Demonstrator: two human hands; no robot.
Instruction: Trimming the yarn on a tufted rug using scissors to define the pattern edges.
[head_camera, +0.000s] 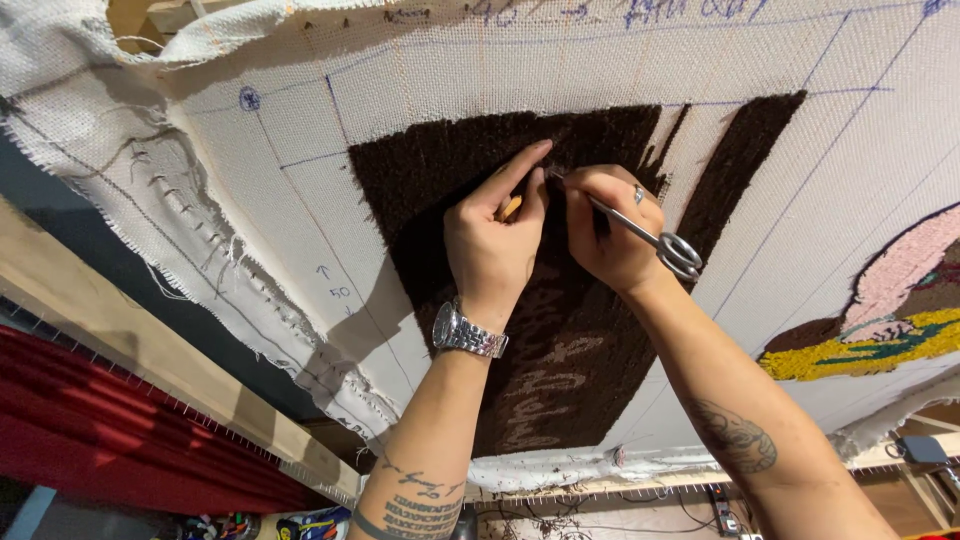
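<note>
In the head view, your left hand (490, 245) presses on the dark brown tufted yarn patch (440, 190) of the white woven backing cloth (800, 190), index finger stretched out, and a thin orange stick (510, 208) shows between its fingers. Your right hand (605, 235), just beside it, is closed around small silver metal snips (640, 232), whose tip touches the brown pile. The cloth is stretched on a pale wooden frame (130, 345). On the right sits a pink and yellow tufted figure (890, 310).
</note>
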